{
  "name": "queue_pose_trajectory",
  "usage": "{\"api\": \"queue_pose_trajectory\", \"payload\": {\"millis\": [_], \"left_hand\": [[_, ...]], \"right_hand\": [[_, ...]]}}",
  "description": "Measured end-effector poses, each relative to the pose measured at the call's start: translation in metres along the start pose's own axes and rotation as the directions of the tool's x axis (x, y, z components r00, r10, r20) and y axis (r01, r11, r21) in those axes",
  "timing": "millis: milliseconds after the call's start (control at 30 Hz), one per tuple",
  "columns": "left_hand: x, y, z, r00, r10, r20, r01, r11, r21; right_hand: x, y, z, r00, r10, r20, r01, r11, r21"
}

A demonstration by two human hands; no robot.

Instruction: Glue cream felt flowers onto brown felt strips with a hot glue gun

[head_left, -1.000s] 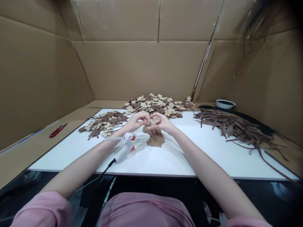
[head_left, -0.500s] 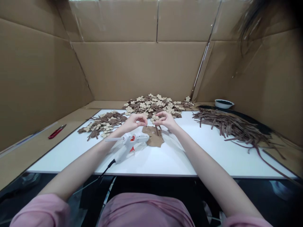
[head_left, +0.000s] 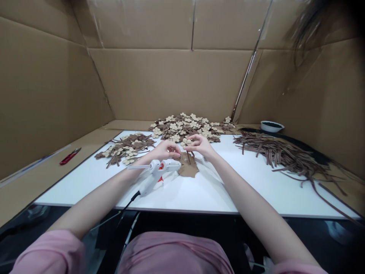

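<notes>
Between the fingers of my right hand is a cream flower with brown strips hanging below it. My left hand is just to its left, fingers curled and pressed together, close to the brown scrap piece on the white board. Whatever those left fingers pinch is too small or hidden to make out. In front of my left hand, a white glue gun with a red trigger stands on the board, its nose toward the brown piece and its black cord running off the front edge.
Behind my hands lies a heap of cream and brown flowers. A smaller pile of flowers with strips is at the left. Many brown strips lie right, near a white bowl. A red cutter rests far left.
My left hand has dropped slightly toward the brown piece, its fingers curling in more. The right hand still holds the flower in nearly the same place. The whole view has shifted slightly.
</notes>
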State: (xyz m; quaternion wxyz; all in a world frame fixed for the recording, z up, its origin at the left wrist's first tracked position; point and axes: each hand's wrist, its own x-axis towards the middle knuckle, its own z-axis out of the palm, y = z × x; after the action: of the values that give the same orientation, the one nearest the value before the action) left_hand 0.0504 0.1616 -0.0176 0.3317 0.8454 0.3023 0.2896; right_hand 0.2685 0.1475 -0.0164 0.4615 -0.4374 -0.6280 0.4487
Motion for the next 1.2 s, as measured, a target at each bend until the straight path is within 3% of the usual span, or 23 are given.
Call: {"api": "queue_pose_trajectory", "payload": {"millis": [200,500,600,867,1200], "left_hand": [[0.000,0.003,0.003,0.992,-0.019,-0.127,0.023,0.999,0.025],[0.005,0.007,0.011,0.968,0.003,-0.253,-0.038,0.990,-0.132],[0.006,0.009,0.012,0.970,-0.016,-0.241,-0.021,0.988,-0.150],[0.006,0.009,0.011,0.980,-0.155,-0.120,0.099,0.918,-0.384],[0.000,0.017,-0.004,0.981,-0.092,-0.173,0.021,0.928,-0.373]], "right_hand": [[-0.005,-0.009,0.003,1.000,-0.013,0.013,0.013,1.000,0.004],[-0.003,-0.004,0.004,0.999,-0.042,0.023,0.042,0.999,-0.004],[0.000,0.002,0.005,0.997,-0.065,0.035,0.065,0.998,-0.001],[0.000,0.002,0.006,0.996,-0.076,0.037,0.077,0.997,-0.020],[0.001,0.002,0.003,1.000,-0.015,-0.017,0.015,1.000,-0.008]]}}
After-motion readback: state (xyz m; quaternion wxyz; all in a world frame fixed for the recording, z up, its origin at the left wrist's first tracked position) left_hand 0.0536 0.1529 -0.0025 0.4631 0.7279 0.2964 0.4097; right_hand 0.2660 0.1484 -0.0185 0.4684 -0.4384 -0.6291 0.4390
